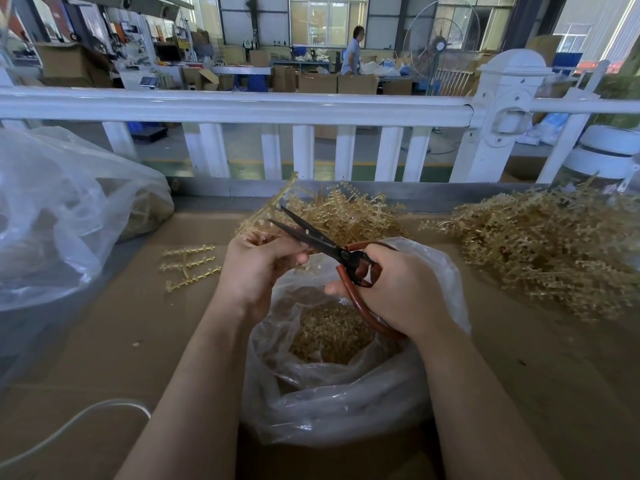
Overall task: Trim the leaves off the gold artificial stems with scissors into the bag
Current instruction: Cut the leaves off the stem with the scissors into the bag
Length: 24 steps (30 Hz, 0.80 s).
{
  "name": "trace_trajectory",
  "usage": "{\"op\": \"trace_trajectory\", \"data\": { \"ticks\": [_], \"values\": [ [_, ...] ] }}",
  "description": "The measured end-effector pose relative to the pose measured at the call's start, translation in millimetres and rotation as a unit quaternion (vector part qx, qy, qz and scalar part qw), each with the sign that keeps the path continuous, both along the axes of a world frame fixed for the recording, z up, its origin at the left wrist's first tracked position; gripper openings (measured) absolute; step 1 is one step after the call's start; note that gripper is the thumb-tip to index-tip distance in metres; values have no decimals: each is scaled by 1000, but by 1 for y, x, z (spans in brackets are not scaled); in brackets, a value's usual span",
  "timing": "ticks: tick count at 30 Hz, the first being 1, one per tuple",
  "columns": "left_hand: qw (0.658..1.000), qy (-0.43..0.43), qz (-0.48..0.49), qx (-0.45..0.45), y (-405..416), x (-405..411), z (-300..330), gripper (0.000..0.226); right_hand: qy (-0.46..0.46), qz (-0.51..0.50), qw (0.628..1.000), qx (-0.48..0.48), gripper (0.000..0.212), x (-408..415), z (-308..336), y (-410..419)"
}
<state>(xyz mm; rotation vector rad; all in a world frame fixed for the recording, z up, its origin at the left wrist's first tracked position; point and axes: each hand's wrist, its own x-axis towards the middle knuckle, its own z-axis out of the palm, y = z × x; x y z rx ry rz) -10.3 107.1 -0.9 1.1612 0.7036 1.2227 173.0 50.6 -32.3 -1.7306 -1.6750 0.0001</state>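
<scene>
My left hand [258, 268] grips a gold artificial stem [266, 209] that points up and away from me. My right hand [398, 289] holds black scissors [311, 235] with red-brown handle loops; the blades are parted, tips close to the stem just above my left fingers. Directly below both hands sits an open clear plastic bag [346, 396] with a heap of cut gold leaves [329, 334] inside. A trimmed gold stem piece [190, 266] lies on the cardboard to the left.
A large pile of gold stems [547, 251] lies at the right, a smaller pile [349, 213] behind the hands. A big clear plastic bag [62, 216] bulges at the left. A white fence rail [242, 105] runs across behind the cardboard-covered table [138, 341]. A white cable [79, 420] crosses the lower left.
</scene>
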Motion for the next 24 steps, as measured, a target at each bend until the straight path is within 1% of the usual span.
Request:
{"op": "trace_trajectory", "data": {
  "ticks": [6, 8, 11, 14, 18, 20, 24],
  "values": [
    [1000, 2, -1, -10, 1, 0, 0, 26, -2, -2, 1000, -3, 65, 1, -1, 1],
    [1000, 7, -3, -7, 1, 1, -1, 22, -2, -3, 1000, -6, 66, 1, 0, 1],
    [1000, 15, -27, 5, 1, 0, 0, 9, 6, 0, 1000, -10, 66, 2, -1, 2],
    [999, -8, -41, -6, 1, 1, 1, 12, 20, 4, 1000, -17, 69, 3, -2, 2],
    [1000, -15, -10, -15, 2, 2, 0, 22, 42, 8, 999, -14, 66, 4, -4, 2],
    [1000, -15, 12, -15, 2, 2, 0, 19, 45, 10, 999, -11, 67, 4, -5, 2],
    [999, -6, 48, -24, 4, 0, 0, 9, 29, -2, 999, 18, 58, 5, -3, 0]
  ]
}}
